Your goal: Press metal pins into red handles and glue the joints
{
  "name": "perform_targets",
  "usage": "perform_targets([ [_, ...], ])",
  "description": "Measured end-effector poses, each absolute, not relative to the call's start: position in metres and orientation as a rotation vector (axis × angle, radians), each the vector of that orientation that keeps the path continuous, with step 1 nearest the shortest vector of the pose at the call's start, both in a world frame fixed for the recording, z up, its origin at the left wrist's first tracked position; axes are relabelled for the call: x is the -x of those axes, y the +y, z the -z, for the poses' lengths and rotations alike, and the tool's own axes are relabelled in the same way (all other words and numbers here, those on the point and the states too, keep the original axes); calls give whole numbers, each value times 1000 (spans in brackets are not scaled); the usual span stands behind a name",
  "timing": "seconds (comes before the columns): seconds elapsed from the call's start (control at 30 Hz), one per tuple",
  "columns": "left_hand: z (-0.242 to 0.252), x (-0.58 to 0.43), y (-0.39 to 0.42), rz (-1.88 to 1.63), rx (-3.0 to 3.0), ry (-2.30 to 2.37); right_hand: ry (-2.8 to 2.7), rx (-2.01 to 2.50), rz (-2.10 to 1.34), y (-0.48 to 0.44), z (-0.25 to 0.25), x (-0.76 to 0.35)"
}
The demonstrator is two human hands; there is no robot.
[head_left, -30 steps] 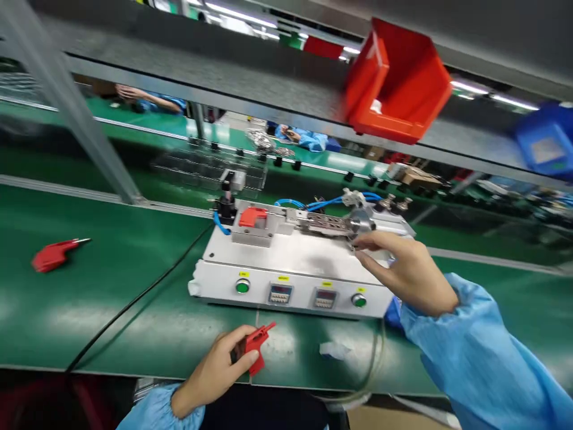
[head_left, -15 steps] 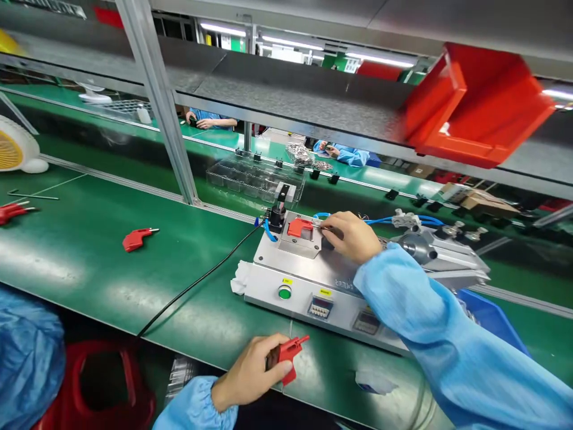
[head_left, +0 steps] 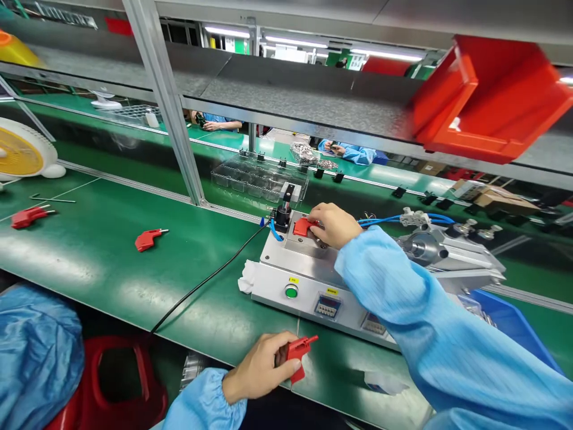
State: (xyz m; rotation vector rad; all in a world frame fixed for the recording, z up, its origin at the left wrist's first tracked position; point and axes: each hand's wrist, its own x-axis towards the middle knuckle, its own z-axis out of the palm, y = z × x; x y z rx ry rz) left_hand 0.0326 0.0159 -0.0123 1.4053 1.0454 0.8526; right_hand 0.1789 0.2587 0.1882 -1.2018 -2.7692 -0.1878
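Near the table's front edge, my left hand [head_left: 262, 365] is closed around a red plastic part [head_left: 297, 358] with a thin prong pointing right. My right hand [head_left: 333, 225] reaches over the metal fixture block [head_left: 308, 246] on a bench machine [head_left: 277, 263]. Its fingers are bent, with the tips on the right side of another red plastic part [head_left: 302, 227] seated in the block. That hand covers the part's right end. Two more red parts with metal shafts lie on the green table to the left, one nearer [head_left: 148, 240] and one farther off [head_left: 30, 216].
A black cable [head_left: 203, 278] runs from the machine to the table's front edge. Right of the machine sits a blue bin [head_left: 514, 325]. An orange-red bin [head_left: 496, 113] overhangs the shelf. Clear compartment trays [head_left: 250, 179] stand behind. Across the line, co-workers' hands [head_left: 215, 124] are visible.
My right hand has moved left, from beside the seated red part's metal end onto the part's right side. The left hand keeps its hold. The whole view has shifted slightly.
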Motion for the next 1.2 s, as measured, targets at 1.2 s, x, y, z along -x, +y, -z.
perform_targets([
  [1.2, -184, -36, 190, -431, -2436, 2038, -2083, 1268, 127, 39, -113, -394],
])
